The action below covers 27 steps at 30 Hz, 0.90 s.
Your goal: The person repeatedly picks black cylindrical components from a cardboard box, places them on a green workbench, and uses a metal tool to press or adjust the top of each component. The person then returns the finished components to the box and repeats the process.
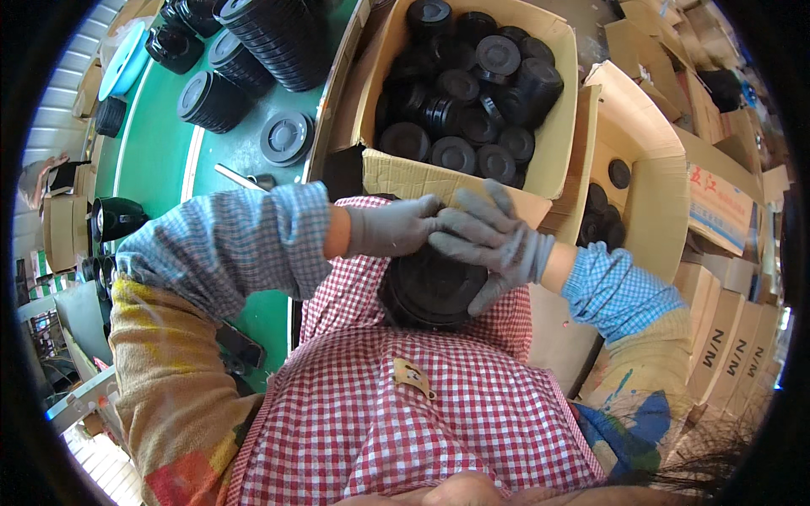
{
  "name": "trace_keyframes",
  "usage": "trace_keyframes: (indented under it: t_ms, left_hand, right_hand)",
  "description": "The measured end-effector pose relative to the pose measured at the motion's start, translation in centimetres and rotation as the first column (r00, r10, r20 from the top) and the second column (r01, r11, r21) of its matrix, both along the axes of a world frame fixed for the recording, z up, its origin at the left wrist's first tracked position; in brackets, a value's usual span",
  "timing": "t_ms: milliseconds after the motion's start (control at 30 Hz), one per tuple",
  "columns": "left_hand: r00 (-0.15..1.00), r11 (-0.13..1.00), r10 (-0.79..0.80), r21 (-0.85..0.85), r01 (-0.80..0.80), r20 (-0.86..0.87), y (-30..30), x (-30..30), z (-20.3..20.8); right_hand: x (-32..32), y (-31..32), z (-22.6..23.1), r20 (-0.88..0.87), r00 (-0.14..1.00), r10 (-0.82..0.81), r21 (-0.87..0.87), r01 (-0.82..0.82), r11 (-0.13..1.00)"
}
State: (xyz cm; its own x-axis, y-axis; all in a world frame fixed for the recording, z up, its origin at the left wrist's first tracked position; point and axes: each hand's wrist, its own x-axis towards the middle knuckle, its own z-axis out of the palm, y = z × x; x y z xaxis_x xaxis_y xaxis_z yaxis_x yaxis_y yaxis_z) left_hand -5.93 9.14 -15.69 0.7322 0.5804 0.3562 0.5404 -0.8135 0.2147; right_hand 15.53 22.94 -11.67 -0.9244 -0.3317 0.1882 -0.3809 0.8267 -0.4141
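Under curled left fingers point(415, 226) — grip unclear — and spread right fingers point(469, 229) lies a round black piece point(434, 291).

L hand point(392, 228), R hand point(498, 240) on blk round pc point(434, 287), ctn point(405, 173) nearby

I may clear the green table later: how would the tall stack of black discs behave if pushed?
The tall stack of black discs would probably topple if pushed high up, being many separate pieces piled higher than the stacks beside it. The discs seem stiff, as their rims look evenly round. The base might slide, since the green table looks smooth.
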Motion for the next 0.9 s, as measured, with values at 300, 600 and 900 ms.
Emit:
trace_keyframes:
  t_ms: [300,600,900]
  left_hand:
    - [0.89,0.425,0.422,-0.83,-0.361,-0.171,2.8,4.2,0.0]
    - [0.869,0.862,0.322,-0.495,-0.105,0.377,-3.9,2.1,-1.0]
    - [0.888,0.341,0.442,-0.891,-0.3,-0.13,1.9,4.1,2.3]
  right_hand:
    - [-1.6,-9.8,-0.2,-0.03,1.0,0.002,-0.047,-0.003,0.999]
    - [-0.9,-2.0,-1.7,-0.075,0.98,0.183,-0.053,-0.187,0.981]
    - [-0.3,-9.8,-0.5,0.02,1.0,-0.01,0.004,0.01,1.0]
